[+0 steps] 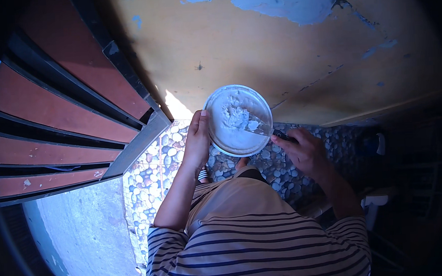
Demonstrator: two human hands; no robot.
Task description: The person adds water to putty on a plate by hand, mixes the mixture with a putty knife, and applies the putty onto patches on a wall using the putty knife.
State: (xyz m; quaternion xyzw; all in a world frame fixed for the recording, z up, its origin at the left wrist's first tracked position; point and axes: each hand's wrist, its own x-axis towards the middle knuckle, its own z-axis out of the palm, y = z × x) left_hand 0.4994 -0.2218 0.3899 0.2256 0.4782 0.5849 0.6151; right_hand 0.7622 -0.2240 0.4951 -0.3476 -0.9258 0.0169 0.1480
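Observation:
A round white lid or shallow dish (226, 140) is held up in front of my body, near the wall. My left hand (197, 140) grips its left rim, thumb on top. On it lies a lumpy heap of whitish putty (236, 114), with a thin smear around. My right hand (301, 149) is closed on the dark handle of a putty knife (281, 134). The knife's flat blade reaches in over the right rim to the putty, and some putty sits on the blade's tip.
An orange-tan wall (186, 50) rises ahead, with a pale filler patch (284, 4) at the top and a crack toward the right. Red slatted panels in a dark frame (69, 96) stand left. Pebble-patterned tiles (148, 187) cover the floor. A pale object (376, 200) stands in shadow at right.

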